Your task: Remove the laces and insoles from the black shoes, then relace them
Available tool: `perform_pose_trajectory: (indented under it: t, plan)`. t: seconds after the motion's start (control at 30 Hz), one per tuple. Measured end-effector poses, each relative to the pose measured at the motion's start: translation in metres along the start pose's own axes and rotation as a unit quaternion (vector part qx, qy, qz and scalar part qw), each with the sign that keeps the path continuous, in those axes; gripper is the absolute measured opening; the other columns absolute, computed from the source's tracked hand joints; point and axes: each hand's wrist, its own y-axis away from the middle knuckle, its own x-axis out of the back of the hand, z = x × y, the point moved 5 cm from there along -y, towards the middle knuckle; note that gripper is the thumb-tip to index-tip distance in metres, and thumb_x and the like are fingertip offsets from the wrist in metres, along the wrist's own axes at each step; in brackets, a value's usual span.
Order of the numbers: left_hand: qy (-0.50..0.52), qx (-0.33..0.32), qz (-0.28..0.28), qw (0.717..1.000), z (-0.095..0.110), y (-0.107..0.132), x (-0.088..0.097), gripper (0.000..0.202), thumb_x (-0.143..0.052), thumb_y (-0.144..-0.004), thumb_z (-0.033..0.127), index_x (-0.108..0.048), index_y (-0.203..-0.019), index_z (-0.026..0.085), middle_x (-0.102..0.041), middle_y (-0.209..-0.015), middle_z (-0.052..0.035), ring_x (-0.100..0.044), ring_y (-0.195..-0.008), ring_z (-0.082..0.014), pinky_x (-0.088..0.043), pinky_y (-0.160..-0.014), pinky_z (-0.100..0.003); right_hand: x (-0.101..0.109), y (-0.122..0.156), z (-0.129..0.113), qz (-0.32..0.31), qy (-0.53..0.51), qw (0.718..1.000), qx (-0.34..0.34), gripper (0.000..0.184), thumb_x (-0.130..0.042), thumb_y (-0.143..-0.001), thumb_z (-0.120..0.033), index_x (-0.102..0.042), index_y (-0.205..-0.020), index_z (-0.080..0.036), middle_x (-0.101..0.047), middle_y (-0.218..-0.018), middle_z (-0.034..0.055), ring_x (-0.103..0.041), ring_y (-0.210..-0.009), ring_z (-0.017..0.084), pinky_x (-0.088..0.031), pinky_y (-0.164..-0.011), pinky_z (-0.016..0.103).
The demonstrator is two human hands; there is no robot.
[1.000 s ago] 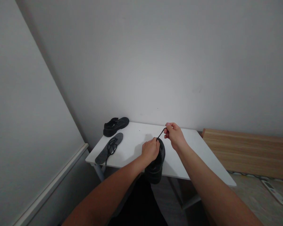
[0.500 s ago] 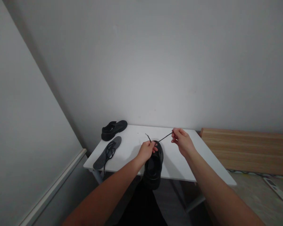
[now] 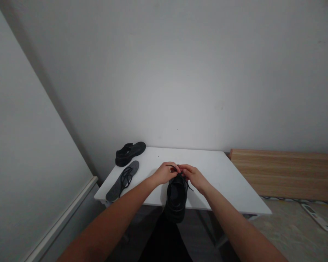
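A black shoe (image 3: 176, 198) is in front of me with its heel towards me, jutting past the near edge of the white table (image 3: 213, 174). Both hands meet over its lacing. My left hand (image 3: 166, 172) pinches a black shoelace (image 3: 190, 188), one end of which sticks out over its fingers. My right hand (image 3: 192, 175) has its fingertips closed on the lace close beside the left fingertips. A loose lace end hangs down right of the shoe. The fingers partly hide the shoe's front and eyelets.
A second black shoe (image 3: 130, 153) sits at the table's back left corner. Nearer me lies a grey insole (image 3: 113, 192) with a coiled black lace (image 3: 126, 176) on it. A wooden board (image 3: 284, 174) and a white remote-like device (image 3: 317, 217) are to the right.
My right hand has come down and left from holding the lace stretched out to the right, and now meets my left hand above the shoe. The view has shifted slightly.
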Motion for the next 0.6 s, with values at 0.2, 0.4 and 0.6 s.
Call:
perform_pose_trajectory:
  t: [0.2,0.4,0.6]
  plan:
    - [-0.106,-0.105,0.101,0.984,0.008,0.009,0.002,0.012,-0.06,-0.072,0.019,-0.069,-0.076,0.026,-0.066,-0.073,-0.0037,-0.055,-0.076,-0.0179,-0.042,-0.074,-0.029,-0.003,-0.007,-0.012,-0.045,0.095,0.994,0.034,0.034,-0.051,-0.073,-0.034,-0.06,-0.1,-0.015,-0.067,-0.078,0.0019,-0.057,-0.067,0.013,-0.044,-0.064,0.028]
    - [-0.11,-0.047,0.114,0.986,0.002,0.02,0.003,0.015,-0.059,-0.077,0.031,-0.07,-0.082,0.023,-0.068,-0.079,-0.0046,-0.058,-0.077,-0.0179,-0.042,-0.075,-0.028,0.024,-0.005,-0.025,0.015,0.215,0.975,0.056,0.028,-0.044,-0.078,-0.036,-0.064,-0.086,-0.017,-0.066,-0.082,0.0049,-0.057,-0.077,0.017,-0.042,-0.073,0.03]
    - [-0.093,-0.003,0.1,0.991,-0.01,0.028,0.015,0.024,-0.053,-0.08,0.036,-0.069,-0.08,0.017,-0.068,-0.078,-0.0053,-0.059,-0.073,-0.0155,-0.043,-0.069,-0.026,0.054,0.018,-0.009,0.043,0.354,0.934,0.031,0.027,-0.043,-0.081,-0.038,-0.061,-0.07,-0.02,-0.064,-0.072,0.0054,-0.054,-0.07,0.019,-0.037,-0.069,0.031]
